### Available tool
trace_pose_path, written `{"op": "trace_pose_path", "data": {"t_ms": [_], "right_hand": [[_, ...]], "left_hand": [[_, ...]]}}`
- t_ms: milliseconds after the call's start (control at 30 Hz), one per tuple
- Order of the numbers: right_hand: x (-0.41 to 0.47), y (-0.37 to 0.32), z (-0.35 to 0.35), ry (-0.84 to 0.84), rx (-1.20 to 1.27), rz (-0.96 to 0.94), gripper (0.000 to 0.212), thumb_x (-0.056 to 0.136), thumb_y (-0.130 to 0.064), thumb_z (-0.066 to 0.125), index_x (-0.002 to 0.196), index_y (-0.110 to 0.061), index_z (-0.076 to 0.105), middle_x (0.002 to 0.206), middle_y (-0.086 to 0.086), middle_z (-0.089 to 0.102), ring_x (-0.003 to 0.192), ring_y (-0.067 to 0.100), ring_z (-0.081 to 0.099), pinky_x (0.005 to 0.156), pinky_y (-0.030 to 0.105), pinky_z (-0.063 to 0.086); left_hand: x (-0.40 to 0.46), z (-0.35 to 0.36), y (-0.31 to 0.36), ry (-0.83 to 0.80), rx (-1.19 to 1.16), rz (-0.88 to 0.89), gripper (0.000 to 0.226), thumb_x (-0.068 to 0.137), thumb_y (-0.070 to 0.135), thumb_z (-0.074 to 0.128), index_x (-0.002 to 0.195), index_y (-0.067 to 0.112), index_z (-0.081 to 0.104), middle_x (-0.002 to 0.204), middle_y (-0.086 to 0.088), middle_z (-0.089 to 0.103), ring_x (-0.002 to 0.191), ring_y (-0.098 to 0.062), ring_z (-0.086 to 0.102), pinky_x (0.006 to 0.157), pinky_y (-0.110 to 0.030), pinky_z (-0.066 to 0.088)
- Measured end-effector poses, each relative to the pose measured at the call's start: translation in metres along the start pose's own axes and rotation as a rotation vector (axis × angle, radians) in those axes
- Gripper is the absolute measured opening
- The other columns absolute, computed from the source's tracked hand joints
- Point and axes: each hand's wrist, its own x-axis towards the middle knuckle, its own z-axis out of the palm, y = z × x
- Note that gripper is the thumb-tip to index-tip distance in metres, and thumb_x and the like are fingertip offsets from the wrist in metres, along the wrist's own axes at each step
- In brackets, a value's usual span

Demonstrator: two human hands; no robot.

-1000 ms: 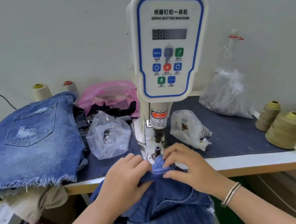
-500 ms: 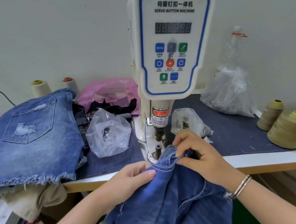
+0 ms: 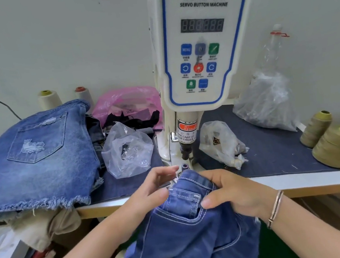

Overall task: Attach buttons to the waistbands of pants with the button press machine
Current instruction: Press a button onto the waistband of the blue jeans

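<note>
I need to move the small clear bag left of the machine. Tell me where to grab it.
Pinch the clear bag at its crumpled top peak, coming from above. The neck stands gathered upward there, while the loose parts lie low inside, so they should stay in.

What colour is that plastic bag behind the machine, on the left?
Pink, translucent: the plastic bag shows best in the head view.

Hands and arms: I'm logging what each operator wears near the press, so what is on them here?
Both forearms are bare, no sleeves or gloves in view. The right hand has a thin metallic bangle at the wrist. The left hand wears nothing visible.
</note>
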Motion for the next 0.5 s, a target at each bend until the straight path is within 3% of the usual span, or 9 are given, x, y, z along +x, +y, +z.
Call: {"op": "trace_pose_path", "data": {"t_ms": [67,133,200,300,367,433,500], "right_hand": [[0.005,-0.007,0.001,-0.152,-0.005,-0.009,0.043,0.075,0.004,0.060,0.117,-0.007,0.064,0.109,0.008,0.068,0.100,0.020,0.064,0.089,0.032,0.049],[0.008,-0.013,-0.004,-0.144,-0.028,0.036,0.043,0.075,0.007,0.057,0.116,-0.003,0.063,0.105,0.009,0.069,0.096,0.020,0.065,0.088,0.032,0.050],[0.010,-0.014,-0.013,-0.036,-0.065,0.081,0.041,0.075,0.007,0.059,0.115,0.000,0.061,0.103,0.012,0.067,0.094,0.023,0.064,0.086,0.032,0.051],[0.019,-0.011,-0.027,0.240,-0.087,0.057,0.036,0.078,0.012,0.063,0.105,-0.010,0.061,0.099,0.008,0.066,0.089,0.019,0.063,0.083,0.028,0.052],[0.028,-0.010,-0.033,0.393,-0.069,-0.023,0.034,0.079,0.014,0.061,0.100,-0.013,0.058,0.096,0.005,0.064,0.087,0.017,0.062,0.085,0.028,0.051],[0.037,-0.008,-0.036,0.448,-0.053,-0.060,0.031,0.081,0.013,0.059,0.098,-0.013,0.056,0.092,0.005,0.063,0.083,0.015,0.061,0.082,0.025,0.051],[0.046,-0.003,-0.039,0.467,0.049,-0.078,0.028,0.084,0.013,0.055,0.098,-0.011,0.055,0.087,0.004,0.065,0.076,0.012,0.063,0.074,0.021,0.053]], "left_hand": [[0.002,0.003,-0.004,-0.125,-0.006,-0.070,0.057,0.087,0.051,0.061,0.112,0.001,0.049,0.107,-0.010,0.067,0.098,0.006,0.061,0.111,-0.046,0.034],[0.003,-0.003,-0.002,-0.205,0.092,-0.250,0.060,0.081,0.061,0.063,0.111,0.008,0.059,0.108,-0.017,0.071,0.090,0.013,0.062,0.105,-0.037,0.041],[0.000,-0.012,-0.002,-0.285,0.117,-0.298,0.050,0.075,0.053,0.074,0.113,0.021,0.068,0.118,-0.006,0.070,0.106,-0.006,0.065,0.093,-0.026,0.048],[-0.002,-0.026,-0.001,-0.122,-0.006,-0.285,0.035,0.075,0.030,0.076,0.109,0.023,0.071,0.112,-0.004,0.072,0.105,-0.019,0.068,0.090,-0.027,0.051],[0.011,-0.031,-0.004,-0.014,-0.045,-0.271,0.037,0.080,0.024,0.070,0.116,0.020,0.067,0.116,-0.008,0.070,0.110,-0.023,0.066,0.096,-0.032,0.050],[0.022,-0.036,-0.006,0.035,-0.038,-0.289,0.038,0.084,0.022,0.066,0.121,0.017,0.061,0.119,-0.013,0.068,0.112,-0.026,0.064,0.100,-0.038,0.048],[0.028,-0.042,-0.011,0.079,-0.033,-0.317,0.029,0.092,0.018,0.063,0.120,0.014,0.059,0.119,-0.019,0.066,0.105,-0.026,0.066,0.094,-0.038,0.050]]}}
